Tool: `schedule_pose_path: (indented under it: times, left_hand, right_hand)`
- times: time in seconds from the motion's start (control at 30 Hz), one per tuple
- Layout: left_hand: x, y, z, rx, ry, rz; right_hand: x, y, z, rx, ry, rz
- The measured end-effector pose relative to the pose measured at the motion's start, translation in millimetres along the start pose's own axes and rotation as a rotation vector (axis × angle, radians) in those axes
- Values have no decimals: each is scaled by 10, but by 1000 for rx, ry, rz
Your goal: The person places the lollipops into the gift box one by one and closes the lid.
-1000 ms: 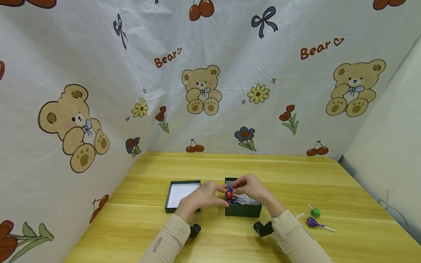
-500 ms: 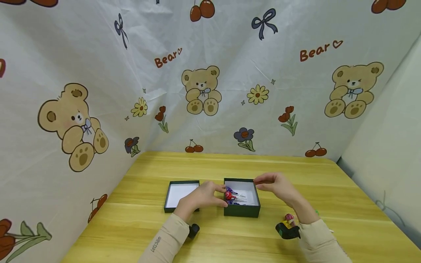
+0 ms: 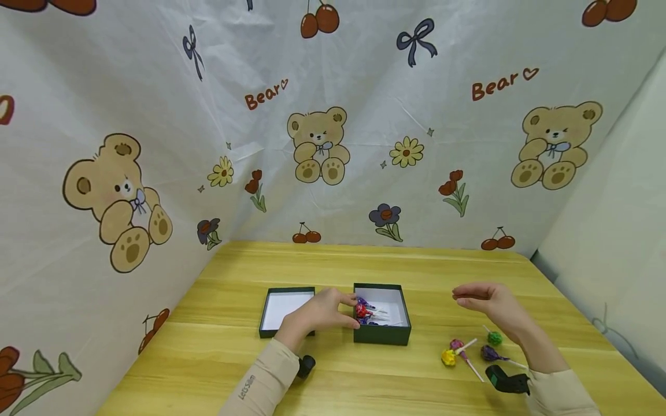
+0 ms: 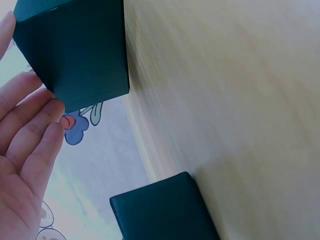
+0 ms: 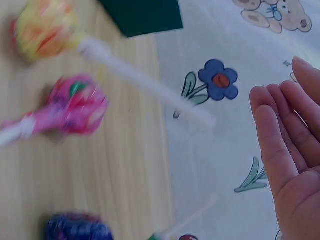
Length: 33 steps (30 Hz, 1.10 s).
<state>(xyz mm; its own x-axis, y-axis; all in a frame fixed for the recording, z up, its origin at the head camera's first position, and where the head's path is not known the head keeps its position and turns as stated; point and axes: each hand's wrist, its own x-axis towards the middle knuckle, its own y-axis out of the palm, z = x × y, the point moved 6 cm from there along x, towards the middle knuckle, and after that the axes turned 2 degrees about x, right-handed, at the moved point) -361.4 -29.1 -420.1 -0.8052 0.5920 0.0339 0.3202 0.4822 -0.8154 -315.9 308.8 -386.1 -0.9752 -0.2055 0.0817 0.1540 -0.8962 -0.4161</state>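
Touching box (image 3: 382,334) with straight left fingers (image 3: 347,300) | lid (image 3: 285,309) beside | right fingers (image 3: 468,294) relaxed above lollipops (image 3: 458,351)

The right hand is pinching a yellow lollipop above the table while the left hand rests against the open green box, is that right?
Not quite. In the head view the right hand is open and holds nothing; the yellow lollipop lies on the table below it. The left hand does rest against the open green box.

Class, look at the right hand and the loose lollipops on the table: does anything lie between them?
Nothing visible does. The right hand hovers open above the lollipops, which lie uncovered on the table right of the box.
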Motion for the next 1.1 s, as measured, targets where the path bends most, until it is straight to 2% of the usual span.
schedule_pose_path:
  times: [0.23, 0.57, 0.87, 1.1]
  left_hand:
    - [-4, -26, 16, 4, 6, -5]
    - [10, -14, 32, 1, 15, 0]
    - [19, -64, -22, -1, 27, -4]
    - [11, -23, -4, 9, 27, -5]
  right_hand:
    - [-58, -120, -206, -23, 55, 1]
    - [-170, -321, -541, -146, 159, -6]
    - [-268, -427, -694, -15, 129, 190]
    - [-297, -427, -828, 13, 133, 310]
